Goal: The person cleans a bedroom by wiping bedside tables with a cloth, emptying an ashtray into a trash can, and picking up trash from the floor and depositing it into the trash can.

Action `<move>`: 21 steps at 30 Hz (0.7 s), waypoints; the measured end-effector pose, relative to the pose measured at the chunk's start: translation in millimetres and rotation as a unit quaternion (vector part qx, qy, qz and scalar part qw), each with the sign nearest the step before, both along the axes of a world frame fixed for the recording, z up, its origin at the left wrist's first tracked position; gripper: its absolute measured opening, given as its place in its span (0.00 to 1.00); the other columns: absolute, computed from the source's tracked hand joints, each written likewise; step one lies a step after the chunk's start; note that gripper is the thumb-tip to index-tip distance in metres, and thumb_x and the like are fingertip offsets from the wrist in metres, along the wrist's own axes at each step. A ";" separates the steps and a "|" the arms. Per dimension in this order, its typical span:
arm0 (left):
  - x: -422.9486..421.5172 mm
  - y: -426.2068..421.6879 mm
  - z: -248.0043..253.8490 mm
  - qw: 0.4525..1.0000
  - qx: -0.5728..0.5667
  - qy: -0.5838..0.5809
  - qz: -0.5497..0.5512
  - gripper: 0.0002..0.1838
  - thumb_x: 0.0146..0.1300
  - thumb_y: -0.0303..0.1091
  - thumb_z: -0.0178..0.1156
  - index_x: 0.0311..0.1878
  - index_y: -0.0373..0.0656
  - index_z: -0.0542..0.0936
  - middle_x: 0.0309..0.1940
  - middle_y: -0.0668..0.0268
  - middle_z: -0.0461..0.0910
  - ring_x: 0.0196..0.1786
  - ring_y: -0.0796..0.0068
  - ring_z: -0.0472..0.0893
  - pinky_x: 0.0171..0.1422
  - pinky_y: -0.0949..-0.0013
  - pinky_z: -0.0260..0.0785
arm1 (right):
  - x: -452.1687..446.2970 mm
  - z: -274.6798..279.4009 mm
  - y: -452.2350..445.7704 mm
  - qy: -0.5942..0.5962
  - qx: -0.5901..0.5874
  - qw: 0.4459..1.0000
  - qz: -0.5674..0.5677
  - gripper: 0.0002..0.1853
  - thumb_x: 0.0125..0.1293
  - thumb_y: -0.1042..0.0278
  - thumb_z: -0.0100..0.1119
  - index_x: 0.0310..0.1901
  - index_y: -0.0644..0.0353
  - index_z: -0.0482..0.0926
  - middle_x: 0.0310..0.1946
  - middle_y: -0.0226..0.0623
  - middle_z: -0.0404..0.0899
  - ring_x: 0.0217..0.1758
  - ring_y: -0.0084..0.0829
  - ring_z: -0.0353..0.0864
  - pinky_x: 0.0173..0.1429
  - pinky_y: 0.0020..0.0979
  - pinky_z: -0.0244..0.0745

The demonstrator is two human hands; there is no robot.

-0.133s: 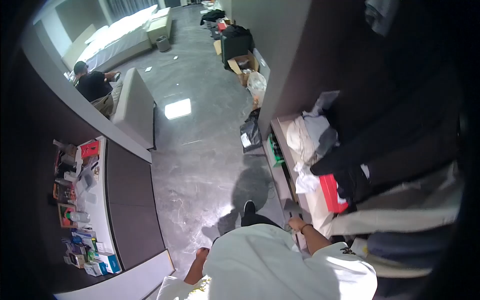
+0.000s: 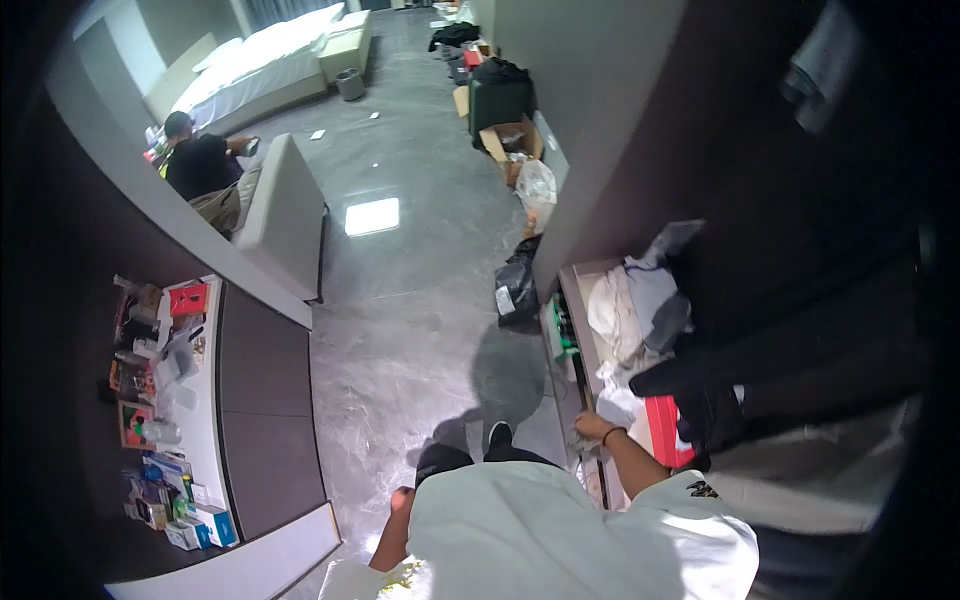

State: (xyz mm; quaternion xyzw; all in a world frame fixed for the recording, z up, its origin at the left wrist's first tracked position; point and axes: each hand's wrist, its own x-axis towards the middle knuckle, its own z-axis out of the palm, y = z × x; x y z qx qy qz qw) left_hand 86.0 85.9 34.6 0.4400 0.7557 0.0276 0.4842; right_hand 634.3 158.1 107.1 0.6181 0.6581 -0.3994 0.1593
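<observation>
My right hand [image 2: 594,426], with a dark band at the wrist, is at the edge of a partly pulled-out drawer [image 2: 568,392] under the wardrobe shelf. Its fingers are curled, and what lies in them, if anything, is too small to make out. Green-topped items [image 2: 562,328] show inside the drawer's far end. My left hand [image 2: 402,498] hangs low beside my body with its fingers curled; I see nothing in it. Above the drawer, the shelf carries crumpled light clothes [image 2: 640,310] and a red box [image 2: 664,432].
Hanging dark clothes [image 2: 780,350] fill the right side. A cabinet [image 2: 265,400] with bottles and boxes stands at left. Ahead are a black bag [image 2: 516,290], a cardboard box [image 2: 512,143], a sofa [image 2: 285,215] with a seated person [image 2: 198,165], and a bed [image 2: 260,70].
My view has shifted, so the room sits further right in it. My right hand has moved forward along the drawer edge. The left hand stays low at my side.
</observation>
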 end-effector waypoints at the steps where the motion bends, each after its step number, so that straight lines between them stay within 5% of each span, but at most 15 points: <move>1: -5.4 41.3 4.2 0.998 0.051 0.016 0.022 0.17 0.56 0.43 0.54 0.38 0.40 0.83 0.35 0.49 0.82 0.42 0.51 0.82 0.49 0.57 0.73 | -12.1 16.3 61.5 0.078 -0.054 0.958 -0.271 0.12 0.59 0.66 0.54 0.37 0.64 0.83 0.37 0.52 0.82 0.40 0.39 0.83 0.45 0.35 0.77; 2: -7.4 37.3 11.8 0.996 0.044 0.026 0.078 0.16 0.56 0.42 0.54 0.36 0.40 0.83 0.33 0.51 0.83 0.41 0.51 0.82 0.47 0.57 0.73 | -14.1 14.5 73.1 0.081 -0.072 0.959 -0.261 0.12 0.59 0.66 0.54 0.37 0.64 0.83 0.37 0.52 0.82 0.40 0.39 0.83 0.45 0.35 0.77; 3: -5.7 140.4 12.0 0.988 0.129 0.021 0.087 0.17 0.56 0.42 0.54 0.36 0.40 0.84 0.34 0.51 0.83 0.40 0.50 0.82 0.47 0.56 0.73 | -9.2 27.5 186.2 0.131 0.090 0.959 -0.234 0.12 0.59 0.67 0.54 0.36 0.65 0.83 0.34 0.49 0.83 0.37 0.38 0.82 0.43 0.35 0.76; 4: 11.1 91.1 13.4 0.993 0.079 0.029 0.079 0.17 0.56 0.42 0.53 0.36 0.40 0.84 0.35 0.51 0.83 0.41 0.50 0.82 0.48 0.56 0.73 | 7.9 29.8 157.1 0.148 0.160 0.951 -0.221 0.11 0.59 0.67 0.54 0.35 0.65 0.83 0.31 0.46 0.83 0.34 0.36 0.82 0.41 0.35 0.75; 7: 19.8 97.7 19.4 0.997 0.006 0.044 0.061 0.17 0.56 0.41 0.53 0.38 0.40 0.84 0.38 0.51 0.83 0.43 0.51 0.82 0.49 0.56 0.73 | -2.9 58.2 191.4 0.179 0.104 0.938 -0.279 0.12 0.60 0.65 0.57 0.36 0.67 0.82 0.26 0.45 0.81 0.25 0.34 0.76 0.33 0.35 0.72; 10: -2.3 122.9 -18.5 0.993 -0.055 0.047 -0.099 0.19 0.56 0.44 0.54 0.41 0.40 0.84 0.43 0.47 0.81 0.49 0.50 0.81 0.54 0.55 0.72 | 2.6 -2.0 215.5 0.206 -0.027 0.902 -0.379 0.12 0.61 0.67 0.53 0.40 0.66 0.81 0.25 0.46 0.80 0.23 0.34 0.75 0.31 0.35 0.70; 12: -9.4 142.9 -76.3 0.988 -0.098 0.029 -0.117 0.22 0.57 0.48 0.53 0.44 0.40 0.83 0.47 0.45 0.80 0.53 0.49 0.78 0.59 0.55 0.68 | 5.1 -20.1 204.3 -0.007 0.077 0.997 -0.013 0.10 0.55 0.70 0.53 0.32 0.66 0.82 0.29 0.50 0.80 0.31 0.42 0.79 0.37 0.40 0.74; 13: -8.5 147.0 -77.2 0.964 -0.064 0.072 -0.247 0.23 0.57 0.48 0.55 0.45 0.39 0.83 0.47 0.46 0.80 0.52 0.52 0.79 0.58 0.57 0.69 | 21.0 -57.0 199.4 -0.080 0.092 0.970 0.209 0.09 0.49 0.70 0.55 0.27 0.65 0.82 0.34 0.54 0.81 0.37 0.49 0.82 0.43 0.44 0.76; 14: -10.1 169.4 -77.9 0.963 -0.064 0.070 -0.252 0.23 0.57 0.48 0.55 0.45 0.39 0.83 0.47 0.46 0.80 0.52 0.52 0.79 0.58 0.57 0.69 | 46.6 -104.4 164.2 -0.086 0.028 0.972 0.217 0.10 0.49 0.69 0.55 0.27 0.65 0.83 0.34 0.53 0.82 0.38 0.48 0.83 0.43 0.43 0.77; 15: -25.8 229.2 -74.3 0.953 -0.071 0.066 -0.286 0.23 0.56 0.48 0.55 0.45 0.38 0.83 0.47 0.47 0.80 0.52 0.53 0.80 0.57 0.58 0.70 | 87.2 -220.2 155.2 -0.063 -0.032 0.979 0.189 0.10 0.49 0.70 0.54 0.29 0.64 0.84 0.35 0.56 0.82 0.38 0.48 0.84 0.40 0.43 0.78; 16: -23.2 246.2 -80.1 0.942 -0.090 0.051 -0.318 0.23 0.56 0.47 0.56 0.46 0.38 0.82 0.47 0.48 0.80 0.52 0.55 0.80 0.57 0.58 0.70 | 33.4 -96.7 187.4 -0.049 -0.220 0.964 0.145 0.13 0.54 0.71 0.54 0.38 0.63 0.84 0.40 0.46 0.84 0.41 0.41 0.85 0.42 0.39 0.79; 17: -12.9 270.2 -59.7 0.930 -0.109 0.036 -0.350 0.23 0.56 0.47 0.56 0.46 0.38 0.82 0.48 0.48 0.81 0.52 0.56 0.80 0.56 0.59 0.70 | 30.2 -72.4 176.1 -0.031 -0.282 0.948 -0.141 0.13 0.59 0.68 0.49 0.29 0.65 0.82 0.29 0.46 0.82 0.29 0.39 0.83 0.34 0.42 0.77; 18: -38.1 330.9 -12.8 0.992 -0.074 -0.105 0.020 0.21 0.55 0.44 0.57 0.45 0.37 0.82 0.46 0.50 0.82 0.50 0.58 0.81 0.54 0.60 0.71 | 30.1 -109.6 186.7 0.013 -0.265 0.954 -0.138 0.13 0.60 0.68 0.48 0.29 0.66 0.81 0.27 0.43 0.82 0.27 0.39 0.81 0.33 0.42 0.76; 19: -61.1 358.9 -57.3 0.976 -0.103 -0.042 -0.189 0.18 0.55 0.41 0.56 0.42 0.38 0.83 0.42 0.52 0.83 0.46 0.58 0.82 0.52 0.60 0.72 | 39.6 -165.4 188.2 0.058 -0.248 0.958 -0.134 0.13 0.61 0.68 0.47 0.30 0.67 0.80 0.26 0.41 0.81 0.26 0.39 0.80 0.33 0.42 0.76; 21: -91.4 472.7 -46.8 0.943 -0.008 0.044 -0.330 0.18 0.55 0.41 0.52 0.36 0.38 0.83 0.32 0.52 0.84 0.41 0.57 0.83 0.51 0.59 0.72 | 9.2 -141.8 248.5 0.075 -0.240 0.916 -0.312 0.13 0.61 0.67 0.48 0.34 0.66 0.81 0.32 0.45 0.81 0.32 0.42 0.81 0.37 0.42 0.77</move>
